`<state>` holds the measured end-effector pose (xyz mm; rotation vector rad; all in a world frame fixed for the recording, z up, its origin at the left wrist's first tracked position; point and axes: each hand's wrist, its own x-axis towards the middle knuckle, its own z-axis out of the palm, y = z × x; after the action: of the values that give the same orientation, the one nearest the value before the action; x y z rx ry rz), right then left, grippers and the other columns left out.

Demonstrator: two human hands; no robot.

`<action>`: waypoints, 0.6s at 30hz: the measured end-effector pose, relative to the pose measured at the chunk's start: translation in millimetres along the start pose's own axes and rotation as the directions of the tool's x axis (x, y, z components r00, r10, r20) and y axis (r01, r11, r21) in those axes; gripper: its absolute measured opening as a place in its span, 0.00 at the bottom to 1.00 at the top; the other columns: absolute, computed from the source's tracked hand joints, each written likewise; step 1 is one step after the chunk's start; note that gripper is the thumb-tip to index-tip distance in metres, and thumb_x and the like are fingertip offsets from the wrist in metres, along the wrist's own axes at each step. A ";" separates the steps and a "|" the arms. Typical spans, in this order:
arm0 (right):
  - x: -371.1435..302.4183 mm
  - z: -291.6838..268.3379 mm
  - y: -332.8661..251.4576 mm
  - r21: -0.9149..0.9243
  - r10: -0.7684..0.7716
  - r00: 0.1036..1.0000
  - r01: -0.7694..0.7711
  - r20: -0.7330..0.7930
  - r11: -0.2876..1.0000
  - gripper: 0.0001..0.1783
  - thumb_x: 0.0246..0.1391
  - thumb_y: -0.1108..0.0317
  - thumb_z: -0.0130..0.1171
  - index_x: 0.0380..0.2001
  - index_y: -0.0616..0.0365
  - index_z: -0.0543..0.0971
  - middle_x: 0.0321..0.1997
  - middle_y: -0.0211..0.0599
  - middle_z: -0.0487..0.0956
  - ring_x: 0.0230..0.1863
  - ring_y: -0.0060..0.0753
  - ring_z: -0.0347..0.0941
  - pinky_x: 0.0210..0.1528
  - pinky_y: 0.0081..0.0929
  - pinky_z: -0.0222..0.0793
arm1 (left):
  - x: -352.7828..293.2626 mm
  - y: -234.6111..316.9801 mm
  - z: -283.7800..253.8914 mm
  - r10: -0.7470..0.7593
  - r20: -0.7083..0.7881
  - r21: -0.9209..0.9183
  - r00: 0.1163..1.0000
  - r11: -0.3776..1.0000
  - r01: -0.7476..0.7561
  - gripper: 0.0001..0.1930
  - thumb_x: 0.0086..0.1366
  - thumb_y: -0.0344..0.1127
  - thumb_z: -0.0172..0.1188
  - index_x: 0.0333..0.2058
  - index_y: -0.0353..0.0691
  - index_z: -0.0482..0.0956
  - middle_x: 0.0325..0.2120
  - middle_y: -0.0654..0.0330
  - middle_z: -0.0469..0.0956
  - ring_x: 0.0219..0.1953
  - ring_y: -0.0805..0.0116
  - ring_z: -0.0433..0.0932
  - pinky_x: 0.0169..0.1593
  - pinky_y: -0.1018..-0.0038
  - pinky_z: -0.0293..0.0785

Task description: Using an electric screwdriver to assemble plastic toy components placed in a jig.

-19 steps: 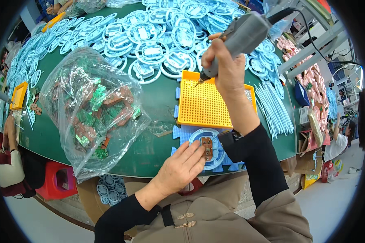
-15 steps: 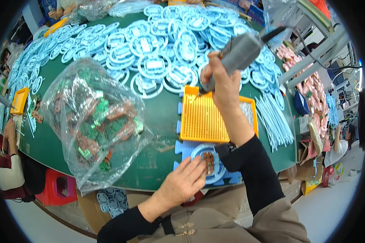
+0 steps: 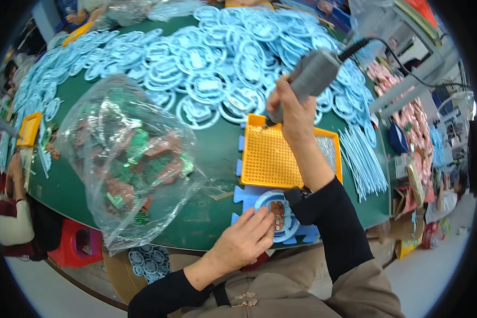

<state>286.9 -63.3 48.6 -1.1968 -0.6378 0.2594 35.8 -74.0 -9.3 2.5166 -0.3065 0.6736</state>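
My right hand [image 3: 298, 114] is wrapped round a grey electric screwdriver [image 3: 315, 75], its tip pointing down at the upper left corner of a yellow tray [image 3: 242, 172] with a perforated insert. A cord leads off the tool's back end. My left hand [image 3: 242, 238] lies with its fingers stretched out over the left side of a light blue round plastic part [image 3: 293, 225]. In this part sits a small brown circuit board [image 3: 277, 212], which the fingertips touch and partly cover. Under the part is a blue foam mat [image 3: 245, 197].
A clear plastic bag [image 3: 127, 169] of green and brown boards lies on the green table [image 3: 206, 151] at left. Light blue round parts [image 3: 201, 85] are heaped across the back. Thin blue sticks [image 3: 363, 163] lie right of the tray, whose side compartment holds small screws [image 3: 327, 150].
The whole view has shifted slightly to the right. My right hand keeps the screwdriver over the tray's corner, and my left hand stays on the blue part.
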 end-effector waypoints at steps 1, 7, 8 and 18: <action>-2.8 10.9 4.0 0.001 0.039 0.999 -0.039 -0.038 0.999 0.13 0.56 0.63 0.63 0.39 0.55 0.72 0.18 0.27 0.71 0.18 0.23 0.68 0.24 0.24 0.66 | -7.7 2.6 -0.1 0.007 -0.003 0.052 1.000 0.999 -0.007 0.14 0.52 0.32 0.58 0.38 0.35 0.76 0.48 0.49 0.76 0.54 0.51 0.75 0.56 0.56 0.73; -14.2 -101.4 -28.0 -0.021 -0.191 0.981 0.190 -0.024 0.981 0.19 0.61 0.61 0.58 0.50 0.60 0.69 0.21 0.23 0.64 0.21 0.16 0.62 0.23 0.21 0.60 | -0.4 15.9 42.8 0.179 -0.230 -0.115 0.957 0.971 -0.209 0.07 0.55 0.31 0.54 0.26 0.32 0.71 0.47 0.41 0.73 0.55 0.47 0.71 0.61 0.53 0.65; -20.4 -77.2 -40.2 0.068 -0.209 0.978 0.209 -0.012 0.975 0.19 0.61 0.59 0.58 0.49 0.59 0.70 0.20 0.23 0.64 0.20 0.16 0.61 0.23 0.20 0.59 | -6.5 14.1 43.2 0.143 -0.224 -0.079 0.964 0.983 -0.164 0.07 0.56 0.31 0.54 0.27 0.32 0.71 0.47 0.42 0.73 0.56 0.47 0.71 0.61 0.52 0.65; -143.9 -43.7 -108.7 0.243 -0.078 0.990 0.048 0.114 0.969 0.23 0.61 0.51 0.57 0.46 0.58 0.67 0.18 0.25 0.63 0.16 0.18 0.59 0.20 0.19 0.58 | -2.0 30.7 3.4 -0.185 -0.286 -0.163 0.940 0.976 0.142 0.23 0.55 0.42 0.66 0.46 0.37 0.72 0.51 0.52 0.68 0.58 0.48 0.64 0.67 0.48 0.49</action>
<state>182.4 -210.1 93.1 -0.9314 -0.7294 0.3485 25.2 -101.5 -0.1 2.2350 -0.0317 0.9183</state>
